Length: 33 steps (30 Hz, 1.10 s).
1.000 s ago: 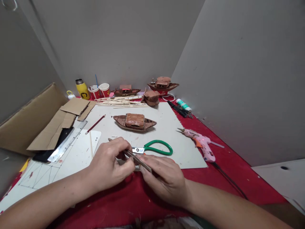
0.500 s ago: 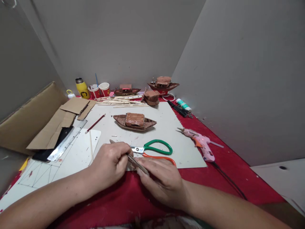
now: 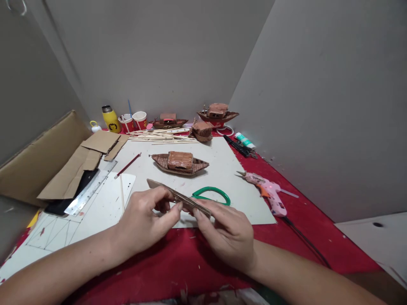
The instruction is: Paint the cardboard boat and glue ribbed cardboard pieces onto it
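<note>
A narrow piece of brown corrugated cardboard [image 3: 181, 196], pointed at its left end, is held slanting between both hands near the table's front edge. My left hand [image 3: 151, 216] pinches its middle between thumb and fingers. The right end is gripped by my right hand [image 3: 224, 228], thumb on the near side. Behind the hands lie scissors with a green handle loop [image 3: 213, 190]; their blades and other loop are hidden. Beyond these sits a small brown model boat [image 3: 180, 162] with a domed cabin roof, on the white sheet [image 3: 222, 165].
At right lies a pink glue gun [image 3: 269, 188] with its cord. Cardboard pieces [image 3: 68, 173], a clear ruler [image 3: 90, 188] and a pencil [image 3: 127, 165] are at left. Farther back are thin sticks [image 3: 159, 134], paper cups [image 3: 139, 120], a yellow bottle [image 3: 110, 118] and more model boats [image 3: 218, 113].
The cardboard piece has been lifted and turned, so more of it shows. My left hand's fingers have loosened and shifted along it. The scissors are now more hidden.
</note>
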### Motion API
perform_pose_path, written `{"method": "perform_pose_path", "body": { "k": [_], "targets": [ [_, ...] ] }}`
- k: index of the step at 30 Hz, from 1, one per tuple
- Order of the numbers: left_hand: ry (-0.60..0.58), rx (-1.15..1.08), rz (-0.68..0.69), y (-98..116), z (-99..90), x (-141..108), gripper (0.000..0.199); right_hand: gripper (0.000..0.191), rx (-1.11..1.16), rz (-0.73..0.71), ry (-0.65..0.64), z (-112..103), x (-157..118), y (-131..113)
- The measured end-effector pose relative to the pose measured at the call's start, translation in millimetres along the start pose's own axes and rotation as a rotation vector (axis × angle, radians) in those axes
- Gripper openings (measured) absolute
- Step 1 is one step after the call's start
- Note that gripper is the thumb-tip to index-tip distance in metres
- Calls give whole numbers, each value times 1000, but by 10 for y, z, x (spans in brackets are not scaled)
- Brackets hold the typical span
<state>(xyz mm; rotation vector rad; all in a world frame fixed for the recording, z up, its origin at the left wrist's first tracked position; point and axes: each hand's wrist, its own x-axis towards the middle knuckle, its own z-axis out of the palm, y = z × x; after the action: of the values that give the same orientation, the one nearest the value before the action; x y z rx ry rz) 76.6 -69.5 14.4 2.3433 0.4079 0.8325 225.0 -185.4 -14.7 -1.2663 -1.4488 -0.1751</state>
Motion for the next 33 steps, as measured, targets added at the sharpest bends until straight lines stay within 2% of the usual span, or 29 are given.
{"method": "perform_pose_path", "body": {
  "k": [4, 8, 19, 26, 29, 33],
  "targets": [
    [11, -6, 6, -10, 28, 7, 11, 26, -62, -113, -9, 24, -36, 16],
    [26, 21, 51, -13, 41, 11, 17, 26, -93, -131, -47, 28, -45, 11],
    [119, 73, 130, -94, 2, 62, 17, 19, 165, 258, -134, -25, 16, -17],
    [113, 135, 121, -153, -27, 95, 16, 20, 233, 415, -153, -42, 8, 25],
    [134, 166, 63, -274, -66, 127, 16, 22, 264, 471, -139, -54, 4, 38],
    [239, 198, -70, -493, -198, 255, 17, 21, 281, 522, -34, -110, 24, 35]
  ]
}}
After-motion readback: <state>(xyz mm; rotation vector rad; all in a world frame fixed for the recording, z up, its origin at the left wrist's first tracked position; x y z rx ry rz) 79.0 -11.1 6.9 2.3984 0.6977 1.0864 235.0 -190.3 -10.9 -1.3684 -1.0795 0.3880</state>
